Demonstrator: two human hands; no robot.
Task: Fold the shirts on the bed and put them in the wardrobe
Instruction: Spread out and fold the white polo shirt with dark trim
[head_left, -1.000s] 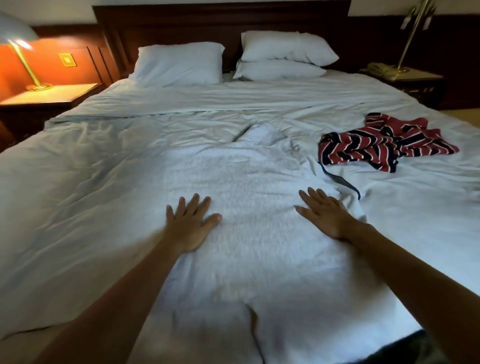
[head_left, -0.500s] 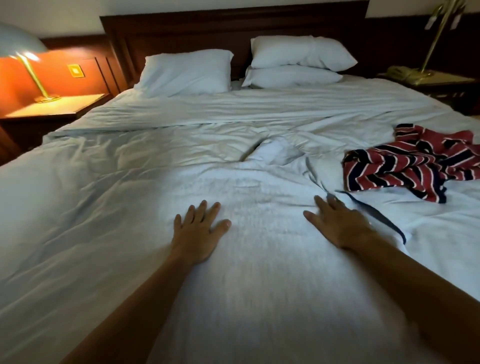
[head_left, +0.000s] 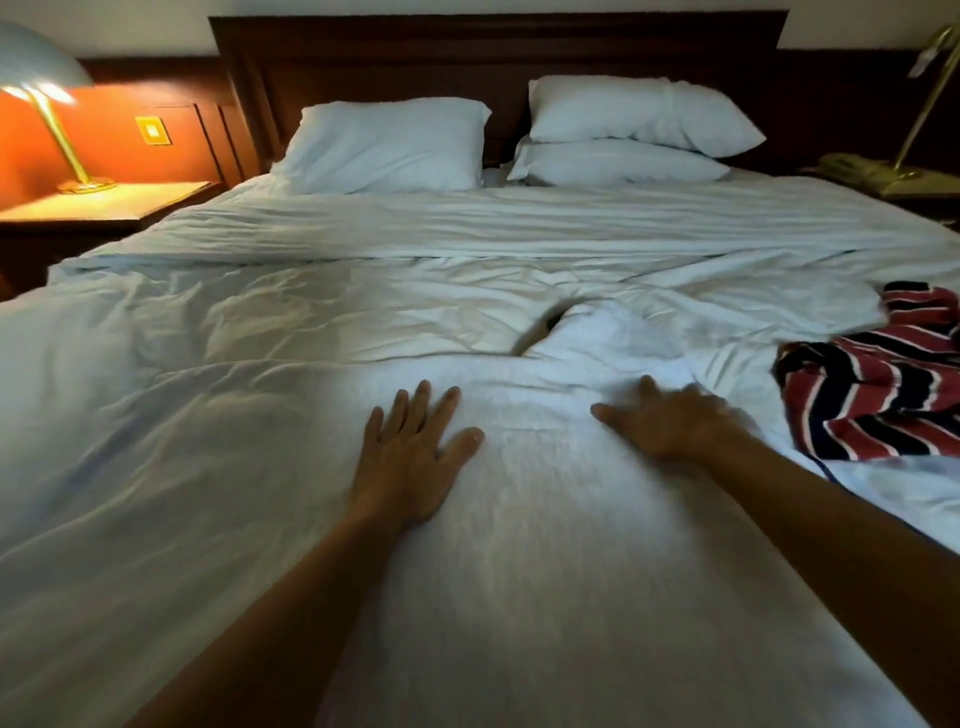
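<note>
Lying flat on the white shirt (head_left: 530, 545), left hand (head_left: 410, 457) and right hand (head_left: 670, 423) have fingers (head_left: 418, 408) spread

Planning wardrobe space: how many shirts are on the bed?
2. A white shirt lies spread flat in the near middle; a red, navy and white striped shirt lies crumpled at the right, cut off by the frame. Others could be out of view.

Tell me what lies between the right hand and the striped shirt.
Only rumpled white fabric: in the head view, nothing else sits between the right hand and the striped shirt.
</note>
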